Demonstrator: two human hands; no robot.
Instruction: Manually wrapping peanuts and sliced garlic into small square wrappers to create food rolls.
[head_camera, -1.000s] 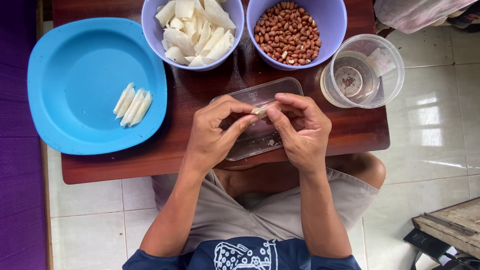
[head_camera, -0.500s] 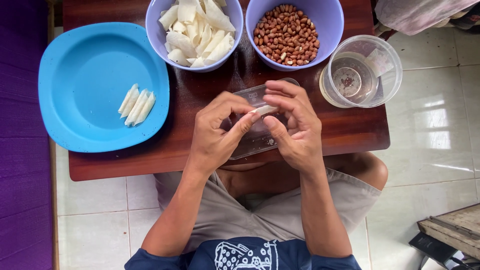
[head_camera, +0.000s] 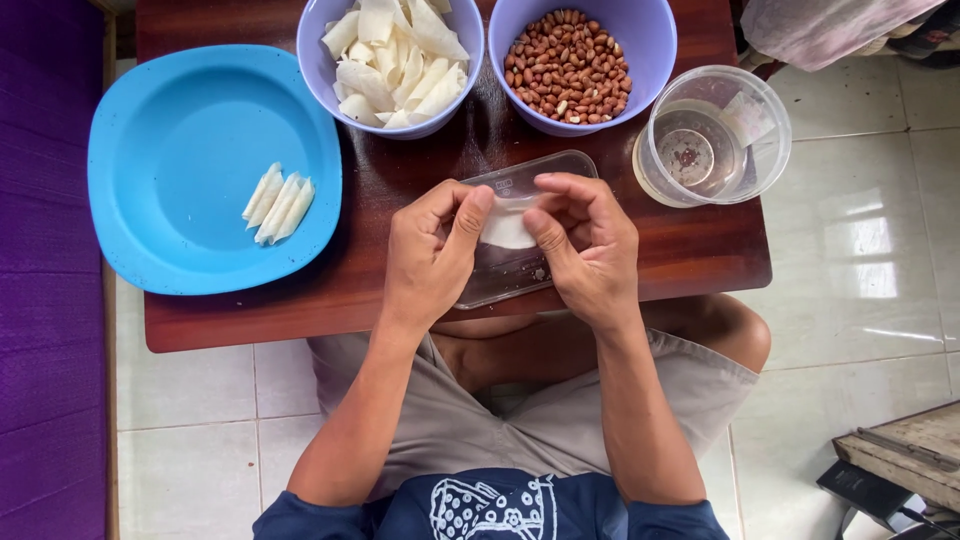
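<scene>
My left hand (head_camera: 432, 255) and my right hand (head_camera: 585, 245) meet over a clear plastic lid (head_camera: 520, 265) on a low dark wooden table (head_camera: 700, 250). Both pinch a small white wrapper sheet (head_camera: 506, 228) between thumbs and fingers. Just beyond the hands stand two purple bowls: one (head_camera: 392, 50) full of white wrapper pieces, the other (head_camera: 582, 55) full of brown peanuts. To the left lies a blue plate (head_camera: 190, 170) with three rolled white wrappers (head_camera: 279, 204) side by side.
A clear round plastic tub (head_camera: 712, 135) with a little liquid stands at the table's right end. My bent legs sit under the table's near edge. A purple mat runs along the left, white floor tiles on the right, and a wooden board at the bottom right.
Both hands have shifted slightly away from me over the lid, and the fingers have reworked the white wrapper, which now shows more between them. Bowls and plate are unmoved.
</scene>
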